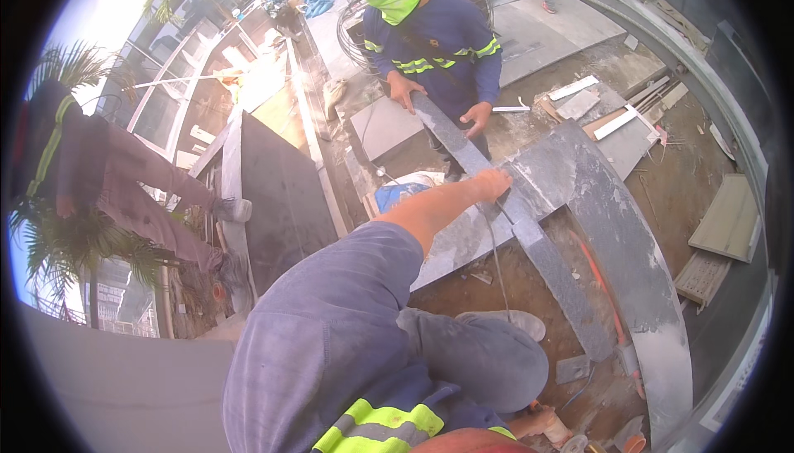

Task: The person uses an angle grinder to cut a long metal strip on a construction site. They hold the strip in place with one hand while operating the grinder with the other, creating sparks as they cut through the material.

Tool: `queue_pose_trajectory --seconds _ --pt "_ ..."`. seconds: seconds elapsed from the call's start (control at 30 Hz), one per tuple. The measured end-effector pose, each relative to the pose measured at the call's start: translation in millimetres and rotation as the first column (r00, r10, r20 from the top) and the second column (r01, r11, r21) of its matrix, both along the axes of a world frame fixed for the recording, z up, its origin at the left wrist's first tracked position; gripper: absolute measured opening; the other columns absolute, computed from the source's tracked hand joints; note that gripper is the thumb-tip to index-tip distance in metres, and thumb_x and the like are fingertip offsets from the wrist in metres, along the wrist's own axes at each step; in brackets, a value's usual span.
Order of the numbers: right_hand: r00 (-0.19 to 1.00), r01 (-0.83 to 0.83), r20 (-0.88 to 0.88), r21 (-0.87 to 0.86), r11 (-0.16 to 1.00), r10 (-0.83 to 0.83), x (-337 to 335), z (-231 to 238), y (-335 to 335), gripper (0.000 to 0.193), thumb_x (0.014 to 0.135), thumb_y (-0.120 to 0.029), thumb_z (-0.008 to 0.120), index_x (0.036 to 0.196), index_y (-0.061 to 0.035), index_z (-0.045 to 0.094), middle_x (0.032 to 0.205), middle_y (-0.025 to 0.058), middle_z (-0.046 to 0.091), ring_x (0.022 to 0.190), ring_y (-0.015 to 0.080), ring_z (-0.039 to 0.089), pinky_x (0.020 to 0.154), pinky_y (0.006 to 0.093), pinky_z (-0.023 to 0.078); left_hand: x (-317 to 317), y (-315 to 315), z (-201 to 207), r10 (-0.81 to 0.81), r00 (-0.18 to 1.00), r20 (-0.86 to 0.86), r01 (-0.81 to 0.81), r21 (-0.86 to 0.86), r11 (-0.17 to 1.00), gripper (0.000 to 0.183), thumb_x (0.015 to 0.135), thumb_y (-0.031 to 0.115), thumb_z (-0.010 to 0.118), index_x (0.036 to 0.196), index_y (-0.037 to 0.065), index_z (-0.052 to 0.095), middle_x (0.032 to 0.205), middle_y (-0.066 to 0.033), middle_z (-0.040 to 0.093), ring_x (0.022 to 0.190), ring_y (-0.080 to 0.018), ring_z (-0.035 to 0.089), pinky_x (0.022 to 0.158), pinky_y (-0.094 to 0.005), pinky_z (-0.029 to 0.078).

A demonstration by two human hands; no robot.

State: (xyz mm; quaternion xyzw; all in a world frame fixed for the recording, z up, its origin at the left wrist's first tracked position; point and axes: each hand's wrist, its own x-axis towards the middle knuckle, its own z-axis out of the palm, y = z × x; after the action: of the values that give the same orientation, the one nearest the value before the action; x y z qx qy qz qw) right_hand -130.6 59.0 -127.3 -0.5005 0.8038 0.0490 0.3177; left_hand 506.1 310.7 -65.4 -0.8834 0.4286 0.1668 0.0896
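My left hand [494,184] reaches across the dark grey stone strip [455,143] where it meets a wider slab. Its fingers are closed round something dark that I cannot make out. A thin cord [498,263] hangs below that hand toward the shoe. Opposite me, a co-worker in a green face covering has one hand [403,91] on the strip's far end and the other hand [476,119] beside it. A second length of strip [562,287] runs toward me. By the lower edge, a skin-toned shape [544,426] may be my right hand; its fingers do not show clearly.
A curved grey slab [628,246] borders the bare soil on the right, with an orange pipe [602,279] beside it. Offcuts and boards [616,118] lie behind. Another worker [149,159] stands at left near a dark panel [277,196].
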Motion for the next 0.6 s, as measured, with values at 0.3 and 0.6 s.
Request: queue_pose_trajectory --seconds 0.3,0.6 --pt "0.985 -0.17 -0.026 -0.046 0.984 0.169 11 13 4 0.046 0.089 -0.027 0.071 0.129 -0.0031 0.074 0.116 0.0194 0.075 0.105 0.0342 0.074 0.086 0.0499 0.065 -7 -12 -16 0.121 0.991 0.061 -0.113 -0.119 0.986 0.029 0.096 0.016 0.071 0.125 0.011 0.075 0.131 -0.0149 0.071 0.123 -0.0376 0.07 0.096 -0.0485 0.062" --pt "0.943 -0.331 -0.045 -0.056 0.942 0.329 64 19 -3 0.045 0.091 -0.026 0.068 0.129 -0.004 0.075 0.117 0.0213 0.075 0.108 0.036 0.074 0.089 0.051 0.063 -6 -16 -21 0.136 0.986 0.096 -0.113 -0.217 0.97 0.031 0.107 0.024 0.056 0.121 0.011 0.08 0.129 -0.014 0.075 0.121 -0.0372 0.073 0.094 -0.05 0.061"
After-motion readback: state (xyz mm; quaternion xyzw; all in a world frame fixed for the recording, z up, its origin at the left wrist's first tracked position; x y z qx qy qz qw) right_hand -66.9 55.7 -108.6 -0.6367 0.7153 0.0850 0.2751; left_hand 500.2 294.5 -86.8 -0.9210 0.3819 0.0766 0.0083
